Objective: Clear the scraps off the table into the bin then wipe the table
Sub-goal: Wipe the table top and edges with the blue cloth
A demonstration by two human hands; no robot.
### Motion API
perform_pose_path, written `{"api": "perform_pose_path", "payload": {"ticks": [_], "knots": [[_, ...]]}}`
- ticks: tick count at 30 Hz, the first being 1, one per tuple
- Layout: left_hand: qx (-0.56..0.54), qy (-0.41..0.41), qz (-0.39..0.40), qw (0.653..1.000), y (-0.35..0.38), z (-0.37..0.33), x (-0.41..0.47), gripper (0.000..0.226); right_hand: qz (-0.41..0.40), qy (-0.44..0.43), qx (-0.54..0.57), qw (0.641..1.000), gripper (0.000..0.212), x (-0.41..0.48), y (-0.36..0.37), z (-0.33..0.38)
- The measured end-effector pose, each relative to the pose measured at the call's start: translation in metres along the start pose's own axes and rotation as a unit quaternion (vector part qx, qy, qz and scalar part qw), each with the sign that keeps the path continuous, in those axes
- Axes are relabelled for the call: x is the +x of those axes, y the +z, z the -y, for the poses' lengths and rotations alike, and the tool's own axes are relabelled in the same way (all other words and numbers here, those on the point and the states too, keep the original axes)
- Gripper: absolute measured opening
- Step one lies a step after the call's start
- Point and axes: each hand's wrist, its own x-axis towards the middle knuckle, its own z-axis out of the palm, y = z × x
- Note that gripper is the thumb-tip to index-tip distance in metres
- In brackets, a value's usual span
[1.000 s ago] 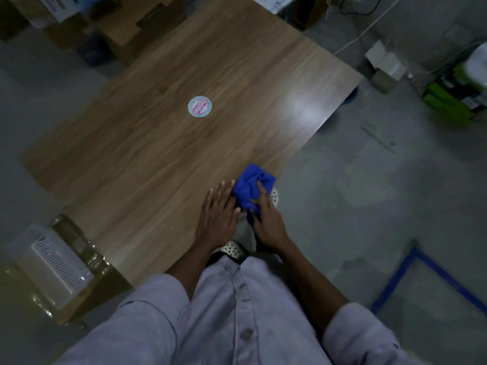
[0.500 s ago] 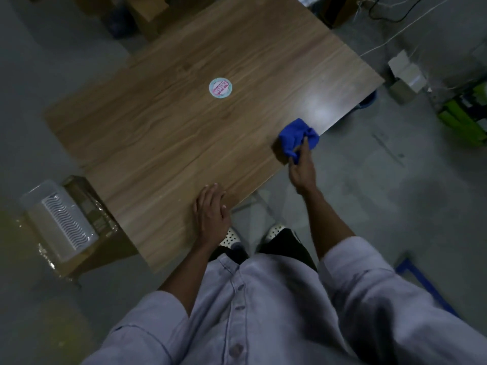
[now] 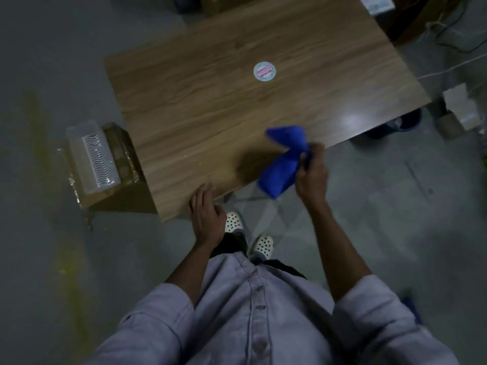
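Blue cloth [image 3: 283,164] lifted off table [image 3: 210,101], bunched in right hand [image 3: 312,177] fingers; left hand [image 3: 207,219] fingers relaxed at table edge.

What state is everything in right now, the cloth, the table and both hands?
blue cloth: bunched, lifted off the table, casting a shadow.
right hand: grips the cloth's end.
left hand: rests on the table's near edge, holds nothing.
table: no scraps that I can make out.
round sticker: lying flat.

text: none legible | round sticker [image 3: 263,71] on table [image 3: 197,101]: red print blurred
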Motion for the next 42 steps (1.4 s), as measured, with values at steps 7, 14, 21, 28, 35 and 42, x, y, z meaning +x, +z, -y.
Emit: {"api": "perform_pose_path", "payload": {"ticks": [7, 14, 21, 28, 35, 42], "knots": [[0.005, -0.045, 0.030, 0.999, 0.003, 0.009, -0.042, 0.068, 0.118, 0.003, -0.171, 0.978, 0.060, 0.019, 0.053, -0.019], [-0.029, -0.119, 0.010, 0.992, -0.014, 0.021, -0.043, 0.059, 0.364, -0.192, -0.128, 0.903, 0.060, -0.106, 0.109, 0.033], [-0.071, -0.134, -0.083, 0.985, -0.029, 0.042, -0.052, 0.045, 0.134, -0.139, -0.087, 0.977, 0.060, -0.040, 0.037, 0.015], [-0.097, -0.134, -0.058, 0.984, -0.031, 0.048, -0.065, 0.063, 0.145, -0.072, -0.189, 0.969, 0.072, -0.069, 0.093, -0.002], [-0.111, -0.155, -0.068, 0.979, -0.049, 0.063, -0.077, 0.076, 0.383, -0.205, -0.177, 0.883, 0.073, -0.165, 0.173, 0.076], [-0.100, -0.167, 0.009, 0.981, -0.066, 0.086, -0.080, 0.084, 0.323, -0.212, -0.170, 0.907, 0.034, -0.110, 0.157, 0.047]]}}
